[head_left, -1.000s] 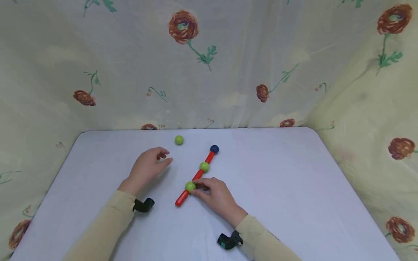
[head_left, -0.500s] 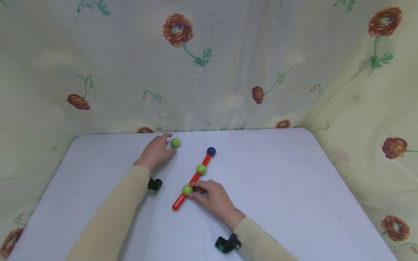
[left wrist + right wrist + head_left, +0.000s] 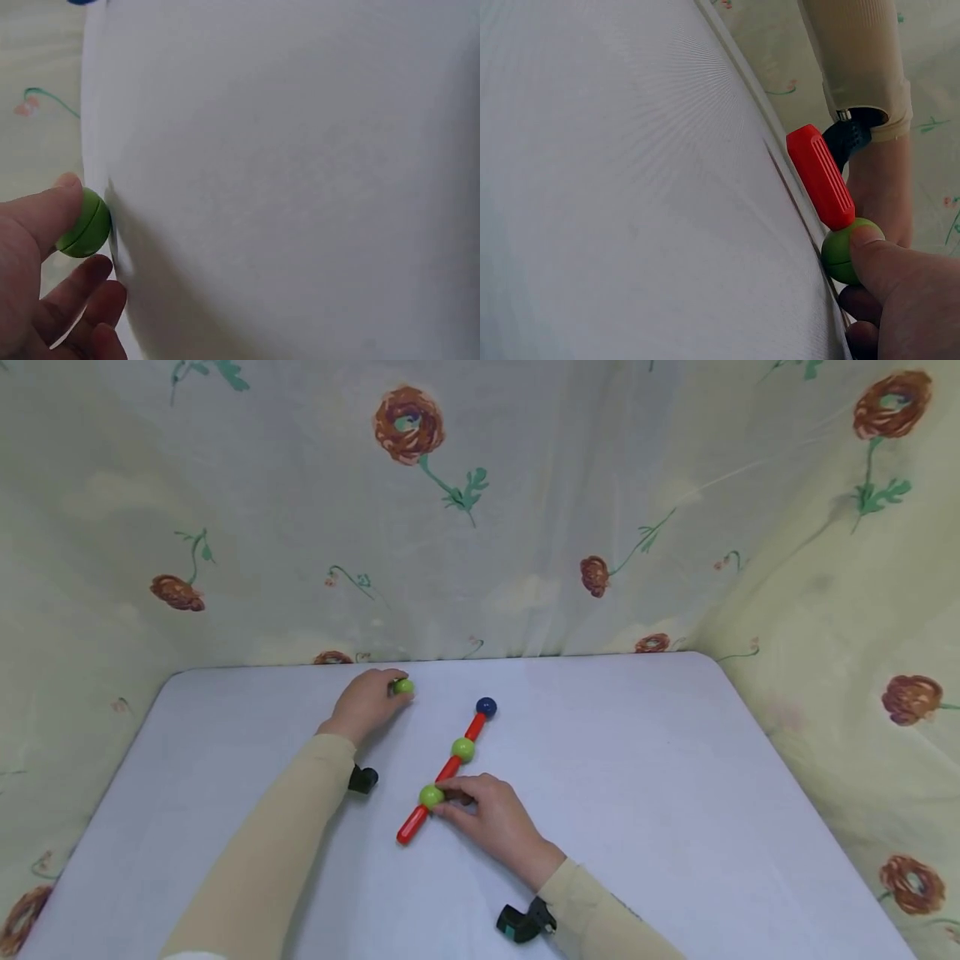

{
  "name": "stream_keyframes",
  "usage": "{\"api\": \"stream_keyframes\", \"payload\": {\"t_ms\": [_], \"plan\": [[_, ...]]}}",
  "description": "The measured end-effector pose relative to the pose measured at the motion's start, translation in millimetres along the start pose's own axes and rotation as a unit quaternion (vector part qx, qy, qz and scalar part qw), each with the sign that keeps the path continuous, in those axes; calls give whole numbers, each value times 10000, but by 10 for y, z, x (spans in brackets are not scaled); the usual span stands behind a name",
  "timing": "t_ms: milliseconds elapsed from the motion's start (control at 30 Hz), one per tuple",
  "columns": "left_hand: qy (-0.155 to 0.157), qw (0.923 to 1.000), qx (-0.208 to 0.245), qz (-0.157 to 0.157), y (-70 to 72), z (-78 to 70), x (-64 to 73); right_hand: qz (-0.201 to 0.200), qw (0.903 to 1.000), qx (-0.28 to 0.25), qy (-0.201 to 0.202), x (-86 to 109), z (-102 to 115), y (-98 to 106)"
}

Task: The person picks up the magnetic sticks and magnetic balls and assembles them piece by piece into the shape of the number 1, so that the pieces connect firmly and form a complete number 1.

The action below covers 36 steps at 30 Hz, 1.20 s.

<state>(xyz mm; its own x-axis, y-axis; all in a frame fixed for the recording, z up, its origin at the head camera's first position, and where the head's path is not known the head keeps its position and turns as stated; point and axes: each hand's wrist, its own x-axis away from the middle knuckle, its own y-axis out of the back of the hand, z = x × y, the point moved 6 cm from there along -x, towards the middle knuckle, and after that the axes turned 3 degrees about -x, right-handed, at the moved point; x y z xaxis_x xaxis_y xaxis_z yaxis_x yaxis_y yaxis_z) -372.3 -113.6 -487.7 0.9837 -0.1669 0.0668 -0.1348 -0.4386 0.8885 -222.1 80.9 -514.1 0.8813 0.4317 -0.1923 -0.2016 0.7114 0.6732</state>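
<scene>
At the back of the table, my left hand (image 3: 366, 702) pinches a loose green ball (image 3: 405, 686) between thumb and fingers; the left wrist view shows a seam round this green ball (image 3: 88, 225). Nearer, a straight chain of balls and rods slants across the table. It runs from a dark blue ball (image 3: 487, 707) through a red rod (image 3: 475, 727), a green ball (image 3: 462, 749) and another red rod (image 3: 448, 768) to a second green ball (image 3: 430, 796). My right hand (image 3: 498, 818) pinches that second ball. Beyond it sticks out a ridged red end rod (image 3: 820, 176).
A white-covered table (image 3: 637, 793) with rounded back corners lies under everything. Flower-patterned cloth (image 3: 525, 510) hangs behind it and along both sides. Each wrist carries a small black camera, such as the right one (image 3: 525, 921).
My left hand has reached forward and right to the loose green ball, and its fingers have closed on it. The right hand keeps its hold on the chain's ball.
</scene>
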Motion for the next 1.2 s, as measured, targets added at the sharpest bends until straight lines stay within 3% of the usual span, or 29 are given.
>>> {"api": "stream_keyframes", "payload": {"t_ms": [367, 633, 933, 1200], "plan": [[-38, 9989, 418, -205, -11, 41, 123, -134, 9997, 119, 147, -9, 28, 31], [213, 9943, 951, -432, 33, 165, 267, -124, 9998, 91, 150, -9, 19, 37], [669, 9794, 1880, -315, 50, 318, 488, -125, 9998, 104, 147, -10, 4, 30], [980, 9569, 2734, -92, 20, 438, 718, -132, 9997, -100, 199, -9, 15, 25]]}}
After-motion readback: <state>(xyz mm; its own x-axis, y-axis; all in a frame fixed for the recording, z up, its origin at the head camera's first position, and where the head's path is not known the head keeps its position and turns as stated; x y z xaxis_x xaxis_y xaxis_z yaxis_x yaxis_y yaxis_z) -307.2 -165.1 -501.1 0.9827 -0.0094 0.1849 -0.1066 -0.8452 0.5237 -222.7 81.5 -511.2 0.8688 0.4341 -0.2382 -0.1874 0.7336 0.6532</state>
